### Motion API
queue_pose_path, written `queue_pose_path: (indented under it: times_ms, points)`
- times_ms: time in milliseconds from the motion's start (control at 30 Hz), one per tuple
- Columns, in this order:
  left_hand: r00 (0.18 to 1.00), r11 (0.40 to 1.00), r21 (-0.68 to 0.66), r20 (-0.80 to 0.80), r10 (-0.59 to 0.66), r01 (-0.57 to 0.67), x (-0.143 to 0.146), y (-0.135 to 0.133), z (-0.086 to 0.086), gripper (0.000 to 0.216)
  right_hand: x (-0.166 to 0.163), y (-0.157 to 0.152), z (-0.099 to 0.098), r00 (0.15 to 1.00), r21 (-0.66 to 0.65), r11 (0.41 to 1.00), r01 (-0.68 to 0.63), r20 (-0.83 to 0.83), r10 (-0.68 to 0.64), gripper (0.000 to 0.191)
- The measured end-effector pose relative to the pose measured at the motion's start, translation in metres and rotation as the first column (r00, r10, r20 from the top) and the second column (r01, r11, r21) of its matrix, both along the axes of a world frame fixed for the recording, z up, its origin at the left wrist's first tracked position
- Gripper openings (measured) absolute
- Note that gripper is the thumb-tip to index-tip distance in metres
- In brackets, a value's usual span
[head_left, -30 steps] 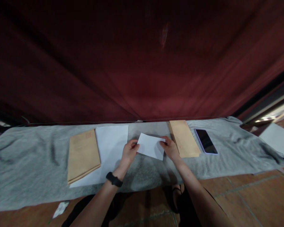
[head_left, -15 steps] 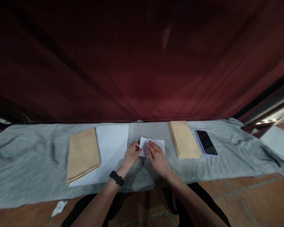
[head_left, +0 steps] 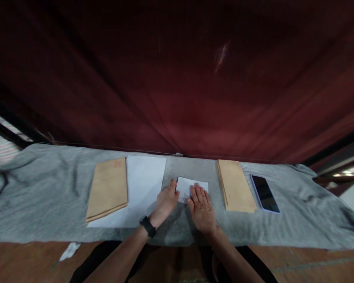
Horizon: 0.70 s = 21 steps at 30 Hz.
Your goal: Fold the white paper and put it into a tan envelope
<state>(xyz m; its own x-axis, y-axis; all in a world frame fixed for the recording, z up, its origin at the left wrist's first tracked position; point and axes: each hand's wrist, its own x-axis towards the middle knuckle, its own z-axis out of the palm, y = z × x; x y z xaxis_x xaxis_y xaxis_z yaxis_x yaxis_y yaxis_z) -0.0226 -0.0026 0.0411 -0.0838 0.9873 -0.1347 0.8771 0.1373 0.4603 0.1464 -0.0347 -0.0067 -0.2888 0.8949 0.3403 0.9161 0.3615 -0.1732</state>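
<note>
A small folded white paper (head_left: pixel 187 184) lies on the grey cloth (head_left: pixel 47 196) in front of me. My right hand (head_left: pixel 201 208) lies flat on the paper's near part, fingers stretched out and together. My left hand (head_left: pixel 166 201), with a black band on the wrist, rests at the paper's left edge, its thumb touching that edge and the fingers loosely curled on the cloth. Neither hand lifts anything.
A stack of brown envelopes (head_left: pixel 108 188) lies at the left, partly on white sheets (head_left: pixel 143 184). A second brown envelope stack (head_left: pixel 235 184) and a dark phone (head_left: pixel 264 193) lie at the right. A dark red curtain (head_left: pixel 177 78) hangs behind. A paper scrap (head_left: pixel 70 250) lies on the floor.
The folded paper was held up between both hands, then laid on the cloth. My right hand moved onto it and flattened out. The view has shifted slightly.
</note>
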Motion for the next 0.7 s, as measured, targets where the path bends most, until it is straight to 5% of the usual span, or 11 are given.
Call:
queue_pose_path:
  times_ms: [200,367,467,700]
  points:
    - [0.990,0.987,0.138,-0.123,-0.066,0.083,0.012,-0.012,0.005,0.029,0.003,0.002,-0.005,0.998,0.039,0.999,0.016,0.052,-0.018,0.052]
    - [0.935,0.832,0.427,-0.144,-0.323,0.353,0.042,-0.031,-0.015,0.048,0.006,0.001,-0.013,0.996,0.112,0.993,-0.039,0.090,0.029,0.058]
    - [0.917,0.807,0.437,-0.226,-0.330,0.398,0.047,-0.034,-0.032,0.064,0.008,0.001,-0.017,0.993,0.134,0.989,-0.054,0.113,0.039,0.064]
    - [0.904,0.797,0.446,-0.319,-0.283,0.407,0.034,-0.029,-0.047,0.066,0.016,0.000,-0.020,0.994,0.049,0.998,0.027,0.106,-0.032,0.055]
